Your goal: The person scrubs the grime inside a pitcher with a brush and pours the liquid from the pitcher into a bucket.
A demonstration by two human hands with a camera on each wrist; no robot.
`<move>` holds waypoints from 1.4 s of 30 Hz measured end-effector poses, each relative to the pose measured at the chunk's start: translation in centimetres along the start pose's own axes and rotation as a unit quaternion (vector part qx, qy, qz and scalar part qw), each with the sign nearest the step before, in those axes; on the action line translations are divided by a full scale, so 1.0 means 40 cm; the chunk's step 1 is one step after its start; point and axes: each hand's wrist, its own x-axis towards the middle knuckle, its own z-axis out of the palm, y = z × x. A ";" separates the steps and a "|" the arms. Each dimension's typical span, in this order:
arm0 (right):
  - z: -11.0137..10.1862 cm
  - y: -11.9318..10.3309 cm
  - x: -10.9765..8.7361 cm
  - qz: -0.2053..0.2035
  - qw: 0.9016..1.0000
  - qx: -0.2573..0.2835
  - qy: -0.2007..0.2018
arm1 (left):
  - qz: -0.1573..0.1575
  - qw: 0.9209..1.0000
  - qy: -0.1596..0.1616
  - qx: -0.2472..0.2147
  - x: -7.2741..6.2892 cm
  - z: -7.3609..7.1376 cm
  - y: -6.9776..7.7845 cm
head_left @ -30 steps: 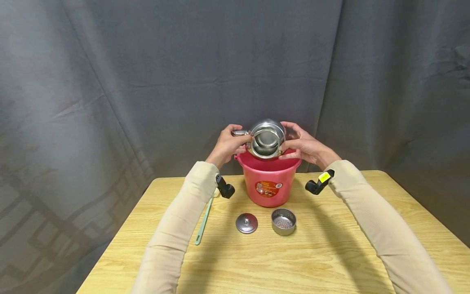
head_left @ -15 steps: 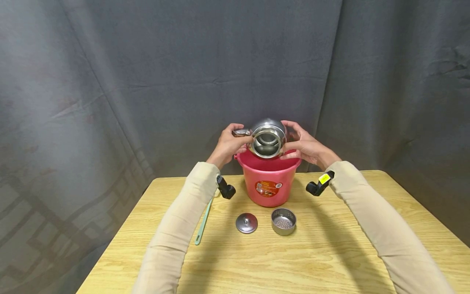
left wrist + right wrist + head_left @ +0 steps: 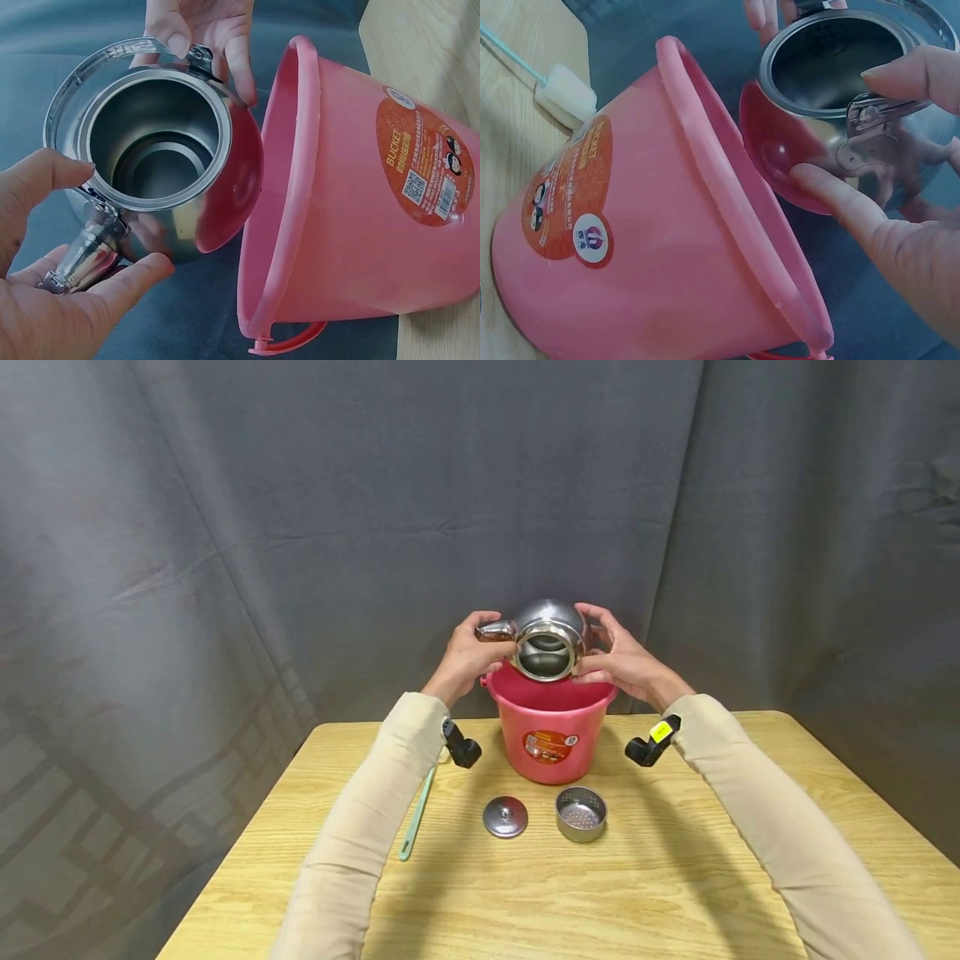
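A shiny steel teapot (image 3: 550, 614) with a clear arched handle (image 3: 66, 94) hangs tilted over the mouth of a pink bucket (image 3: 551, 722), its lid off. The open mouth faces toward me and downward. My left hand (image 3: 468, 656) grips the spout (image 3: 86, 259), its thumb at the rim. From the other side my right hand (image 3: 630, 662) holds the round body; in the right wrist view the thumb lies at the rim by the handle hinge (image 3: 877, 112), with a finger along the belly. The teapot's inside shows a bare ringed base.
On the wooden table (image 3: 495, 902), a round steel lid (image 3: 506, 817) and a perforated steel strainer cup (image 3: 581, 814) sit before the bucket. A green-handled brush (image 3: 417, 814) with a white sponge head (image 3: 566, 96) lies left. A grey curtain (image 3: 450, 485) hangs behind.
The teapot has tipped further, its mouth turning downward toward the bucket so more of its outer body shows above the rim. Both hands keep their hold; lid, strainer and brush stay put.
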 end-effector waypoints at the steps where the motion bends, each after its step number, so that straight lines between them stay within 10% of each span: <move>1: 0.000 0.001 0.000 -0.004 1.000 -0.002 0.000 | 0.000 1.000 0.000 0.000 0.000 0.001 0.000; 42: 0.000 0.020 0.002 -0.107 0.987 -0.116 0.016 | 0.004 0.999 -0.012 -0.033 -0.004 0.000 -0.010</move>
